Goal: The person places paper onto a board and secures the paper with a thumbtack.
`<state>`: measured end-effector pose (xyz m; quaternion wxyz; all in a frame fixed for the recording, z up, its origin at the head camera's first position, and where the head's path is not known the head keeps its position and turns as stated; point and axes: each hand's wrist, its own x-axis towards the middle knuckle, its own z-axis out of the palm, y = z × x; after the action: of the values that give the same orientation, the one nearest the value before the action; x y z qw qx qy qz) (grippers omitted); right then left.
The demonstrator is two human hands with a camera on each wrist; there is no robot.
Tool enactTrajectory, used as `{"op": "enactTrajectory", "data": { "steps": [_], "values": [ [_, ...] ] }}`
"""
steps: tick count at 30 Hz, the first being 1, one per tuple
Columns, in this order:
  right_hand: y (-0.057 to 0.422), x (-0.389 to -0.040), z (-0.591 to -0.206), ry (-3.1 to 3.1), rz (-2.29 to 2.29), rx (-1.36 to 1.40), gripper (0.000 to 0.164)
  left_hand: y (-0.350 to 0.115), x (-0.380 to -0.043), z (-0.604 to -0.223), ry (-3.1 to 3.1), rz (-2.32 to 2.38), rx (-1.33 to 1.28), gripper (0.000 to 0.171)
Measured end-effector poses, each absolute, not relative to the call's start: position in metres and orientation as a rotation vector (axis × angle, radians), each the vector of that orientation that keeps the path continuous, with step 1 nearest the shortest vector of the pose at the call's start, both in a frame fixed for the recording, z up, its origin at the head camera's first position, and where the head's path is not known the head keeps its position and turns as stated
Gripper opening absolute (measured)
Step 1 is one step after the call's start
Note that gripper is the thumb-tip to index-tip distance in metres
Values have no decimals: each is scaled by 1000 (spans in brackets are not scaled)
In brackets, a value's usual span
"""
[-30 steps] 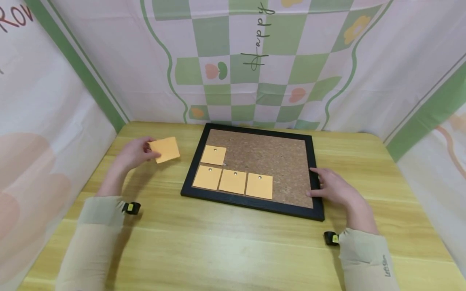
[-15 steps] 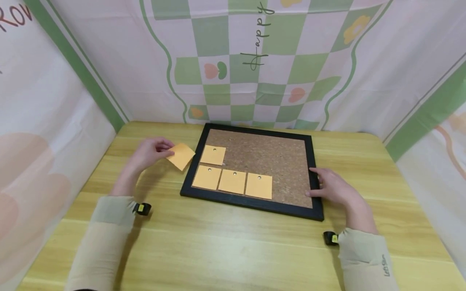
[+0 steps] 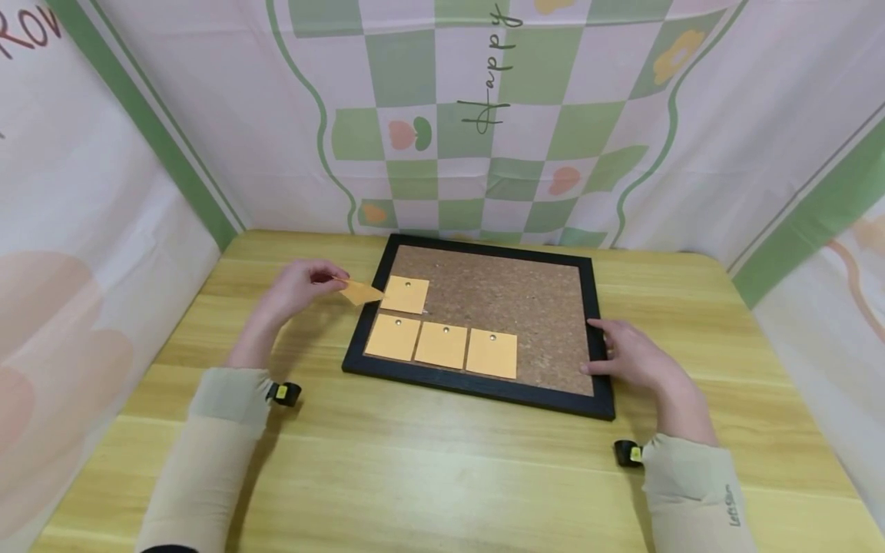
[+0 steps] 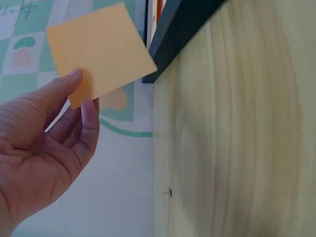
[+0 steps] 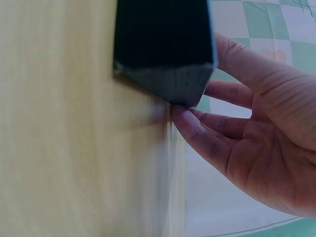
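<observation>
My left hand (image 3: 297, 292) pinches an orange sticky note (image 3: 361, 292) by one corner, between thumb and fingers. The note is tilted above the left side of a corkboard (image 3: 512, 292) with a black frame. In the left wrist view, the note (image 4: 103, 49) shows a blank face. Several similar notes are pinned on the board: one upper note (image 3: 406, 296) and a lower row including a middle note (image 3: 441, 346), each with a silver pushpin near its top. My right hand (image 3: 636, 357) grips the frame's right edge, thumb over it and fingertips at its underside in the right wrist view.
A loose pushpin (image 4: 169, 192) lies on the wooden table (image 3: 401, 468), left of the board. A patterned cloth (image 3: 477, 115) hangs directly behind the table. More cloth (image 3: 104, 230) hangs along the left side, and also on the right.
My left hand has moved right with the sticky note, from over the table to the board's left frame. The note has turned and tilted more edge-on. My right hand stays put.
</observation>
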<state>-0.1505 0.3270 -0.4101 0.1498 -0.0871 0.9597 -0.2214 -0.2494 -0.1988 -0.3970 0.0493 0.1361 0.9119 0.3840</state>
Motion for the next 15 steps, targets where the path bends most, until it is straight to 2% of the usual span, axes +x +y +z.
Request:
{"op": "enactTrajectory", "data": {
  "steps": [15],
  "values": [
    [328, -150, -410, 2742, -656, -237, 96, -157, -258, -396, 2669, 1203, 480, 26]
  ]
}}
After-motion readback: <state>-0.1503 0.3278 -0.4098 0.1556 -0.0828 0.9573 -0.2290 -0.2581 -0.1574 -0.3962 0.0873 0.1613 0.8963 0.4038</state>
